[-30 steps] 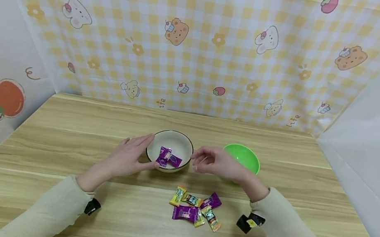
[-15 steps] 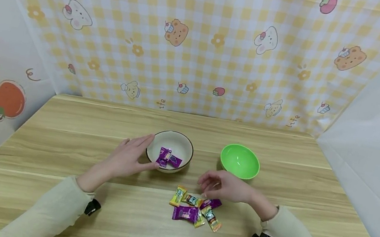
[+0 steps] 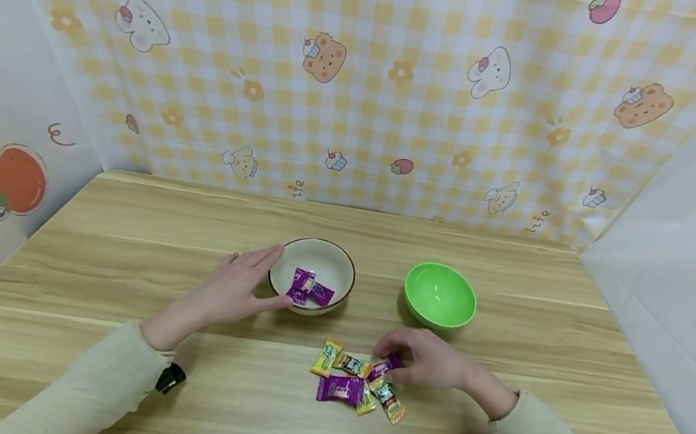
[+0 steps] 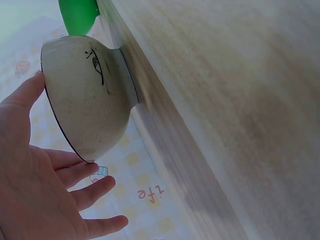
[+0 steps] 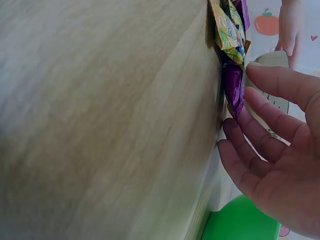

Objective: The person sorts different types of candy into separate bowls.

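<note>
My left hand (image 3: pixel 232 288) rests with spread thumb and fingers on the rim of a cream bowl (image 3: pixel 333 264) with a dark edge. Several purple wrapped candies (image 3: pixel 308 287) lie inside that bowl. In the left wrist view, thumb and fingertips touch the edge of the bowl (image 4: pixel 85 95). My right hand (image 3: pixel 428 359) is low over the small candy pile, thumb and fingers apart around a purple wrapped candy (image 3: pixel 383 368). The right wrist view shows fingertips right at this purple candy (image 5: pixel 233 87), with the thumb beside a yellow candy (image 5: pixel 227 35).
A green bowl (image 3: pixel 440 298) stands at the right, behind my right hand. Yellow candies (image 3: pixel 327 358) and another purple candy (image 3: pixel 341 390) lie in the pile on the wooden table (image 3: pixel 219 410). A checked curtain (image 3: pixel 364 120) hangs behind the table.
My right hand has moved from beside the cream bowl toward me and down to the candy pile, uncovering the green bowl. The left hand stays at the cream bowl.
</note>
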A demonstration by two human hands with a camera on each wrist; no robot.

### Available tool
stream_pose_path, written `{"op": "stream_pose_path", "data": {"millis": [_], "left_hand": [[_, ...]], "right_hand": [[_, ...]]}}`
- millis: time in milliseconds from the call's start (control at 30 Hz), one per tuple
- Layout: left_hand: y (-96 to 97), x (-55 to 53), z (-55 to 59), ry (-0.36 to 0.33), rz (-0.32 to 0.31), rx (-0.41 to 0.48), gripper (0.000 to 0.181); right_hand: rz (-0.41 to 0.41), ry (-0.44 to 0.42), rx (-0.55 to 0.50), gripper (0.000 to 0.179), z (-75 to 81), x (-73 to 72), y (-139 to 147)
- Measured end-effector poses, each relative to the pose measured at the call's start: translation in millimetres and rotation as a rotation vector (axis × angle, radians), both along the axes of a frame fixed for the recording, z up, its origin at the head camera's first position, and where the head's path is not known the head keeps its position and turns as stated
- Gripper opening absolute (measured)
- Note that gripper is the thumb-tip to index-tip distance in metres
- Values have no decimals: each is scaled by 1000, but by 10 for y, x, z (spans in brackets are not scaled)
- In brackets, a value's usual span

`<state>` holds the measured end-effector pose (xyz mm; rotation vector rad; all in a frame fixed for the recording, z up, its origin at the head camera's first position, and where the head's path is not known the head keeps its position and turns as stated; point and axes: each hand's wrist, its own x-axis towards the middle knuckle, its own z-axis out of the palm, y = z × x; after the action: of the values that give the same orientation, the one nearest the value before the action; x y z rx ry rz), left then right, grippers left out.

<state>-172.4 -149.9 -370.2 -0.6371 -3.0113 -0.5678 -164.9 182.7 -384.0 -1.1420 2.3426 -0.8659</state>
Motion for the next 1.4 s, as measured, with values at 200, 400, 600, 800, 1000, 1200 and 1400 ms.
{"op": "stream_pose_path", "data": {"millis": [200, 400, 600, 800, 1000, 1200, 1400], "left_hand": [[-3, -11, -4, 11, -2, -3, 92], [-5, -12, -3, 5, -3, -8, 92], [-3, -9, 5, -3, -3, -8, 92], [-4, -15, -3, 5, -2, -11, 92], [-4, -6, 1, 11, 0, -9, 93], [-2, -8, 0, 8, 5, -11, 92], [-3, -15, -7, 8, 4, -6, 92]], "right_hand": [[-5, -1, 10, 27, -11, -6, -2], [25, 4, 14, 24, -28, -7, 10], [23, -5, 27, 23, -26, -4, 2], [5, -4, 37, 21, -32, -9, -10], [2, -1, 44, 16, -20, -20, -7], [-17, -34, 48, 11, -12, -55, 8], [-52, -82, -4, 16, -16, -112, 48]]}}
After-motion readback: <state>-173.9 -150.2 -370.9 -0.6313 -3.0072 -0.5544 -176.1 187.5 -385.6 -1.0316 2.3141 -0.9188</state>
